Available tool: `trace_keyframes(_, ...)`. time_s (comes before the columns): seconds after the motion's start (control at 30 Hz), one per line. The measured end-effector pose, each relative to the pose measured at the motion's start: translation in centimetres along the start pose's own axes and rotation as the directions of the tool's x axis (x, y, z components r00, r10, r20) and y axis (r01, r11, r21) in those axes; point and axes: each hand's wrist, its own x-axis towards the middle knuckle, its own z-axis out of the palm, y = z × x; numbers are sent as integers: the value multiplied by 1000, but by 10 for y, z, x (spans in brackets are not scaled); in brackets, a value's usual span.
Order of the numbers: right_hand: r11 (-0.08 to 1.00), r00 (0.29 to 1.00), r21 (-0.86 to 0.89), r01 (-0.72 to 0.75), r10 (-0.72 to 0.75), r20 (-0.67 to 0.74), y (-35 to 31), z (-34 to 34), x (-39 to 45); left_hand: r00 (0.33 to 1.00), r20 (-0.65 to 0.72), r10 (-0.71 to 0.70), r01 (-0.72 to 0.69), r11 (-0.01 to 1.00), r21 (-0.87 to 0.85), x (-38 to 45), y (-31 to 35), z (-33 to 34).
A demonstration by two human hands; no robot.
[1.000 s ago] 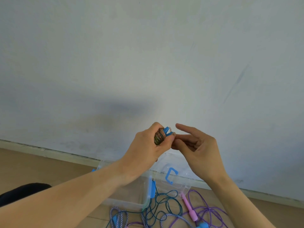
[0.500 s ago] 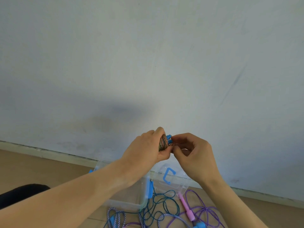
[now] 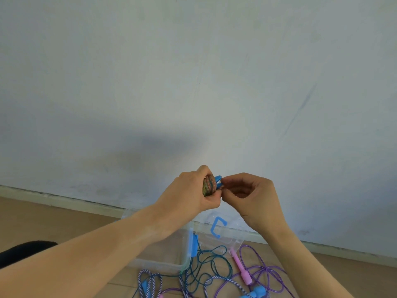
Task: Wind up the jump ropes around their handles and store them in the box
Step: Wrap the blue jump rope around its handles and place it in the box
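My left hand (image 3: 191, 190) grips a wound jump rope bundle (image 3: 209, 186), multicoloured cord wrapped round blue handles whose ends stick out to the right. My right hand (image 3: 251, 194) has curled fingers and pinches at the bundle's blue handle tips; the rope end itself is hidden by the fingers. Both hands are raised in front of the wall. Below them on the floor stands the clear plastic box (image 3: 171, 252) with a blue latch, open, and its lid (image 3: 227, 235) with a blue handle leans behind it.
Loose ropes lie tangled on the wooden floor in front of the box: a teal rope (image 3: 214, 261), a purple rope (image 3: 264, 274) with a pink handle (image 3: 241, 267), and a striped rope (image 3: 150, 280) with blue handles. A pale wall with a skirting board rises just behind.
My right hand's fingers, stretched out one second ago, have curled and closed in on the bundle's blue handle tips. The left hand keeps its grip on the bundle.
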Motion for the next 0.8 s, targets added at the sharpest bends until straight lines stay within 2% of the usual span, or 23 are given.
trace_keyframes(0.1,953,973,-202,227,-229,13,3,0,0,995,58,-76,82,990,-114,2,-3,1)
trace_keyframes(0.17,848,911,-341,406,-406,77,7,-2,2,987,115,-109,130,973,-192,2,-3,1)
trace_keyframes(0.2,801,888,-394,452,-448,108,9,-4,3,983,149,-108,138,968,-208,1,-2,1)
trace_keyframes(0.27,749,865,-441,494,-472,169,11,-9,5,971,225,-86,138,964,-228,2,-2,-1)
trace_keyframes(0.37,728,827,-392,563,-498,262,10,-16,4,926,377,-32,163,933,-321,7,-2,-10)
trace_keyframes(0.43,689,794,-395,608,-542,276,8,-16,2,900,435,0,169,921,-351,10,-3,-18)
trace_keyframes(0.5,655,768,-406,638,-580,272,6,-13,1,880,474,26,154,929,-337,14,-4,-24)
trace_keyframes(0.57,665,768,-387,638,-585,260,6,-10,-1,851,523,32,162,933,-321,16,-4,-29)
trace_keyframes(0.63,737,804,-321,595,-545,237,7,-8,-3,821,570,30,175,937,-301,16,-7,-32)
trace_keyframes(0.73,834,857,-223,505,-456,240,7,-2,-7,802,593,74,75,972,-223,13,-12,-35)
trace_keyframes(0.8,886,894,-173,431,-394,213,5,2,-10,804,589,86,58,973,-221,11,-13,-36)
